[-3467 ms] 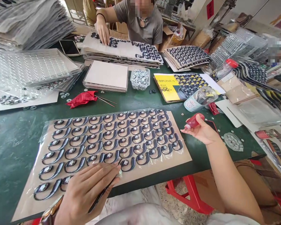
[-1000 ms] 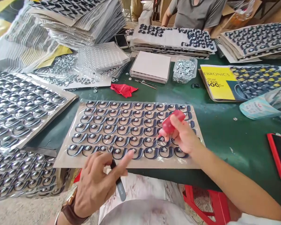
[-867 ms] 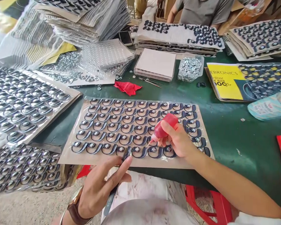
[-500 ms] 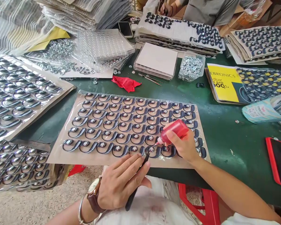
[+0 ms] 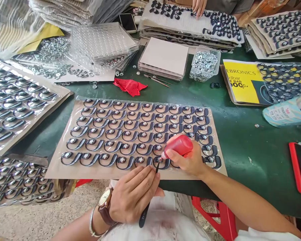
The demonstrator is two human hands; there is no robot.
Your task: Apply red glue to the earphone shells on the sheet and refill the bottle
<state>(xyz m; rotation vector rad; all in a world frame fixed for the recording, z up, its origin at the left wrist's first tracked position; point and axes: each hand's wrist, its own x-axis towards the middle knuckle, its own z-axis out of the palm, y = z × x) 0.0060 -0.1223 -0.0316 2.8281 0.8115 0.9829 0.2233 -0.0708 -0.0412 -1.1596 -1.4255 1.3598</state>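
Fingers (image 5: 177, 157) of the right hand (image 5: 188, 162) pinch a small red squeeze bottle (image 5: 178, 146), its nozzle down on one dark hooked earpiece (image 5: 163, 162) in the nearest row; the left hand (image 5: 134, 195) grips slim black tweezers (image 5: 149, 197), tip just beside that nozzle. Soft and light, the bottle likely wants a gentle hold at its belly. Beneath lies a film-covered card sheet (image 5: 65, 170) on a green counter (image 5: 240, 134), crowded beyond with stacked sheets (image 5: 17, 100) and a tub of washers (image 5: 204, 63).
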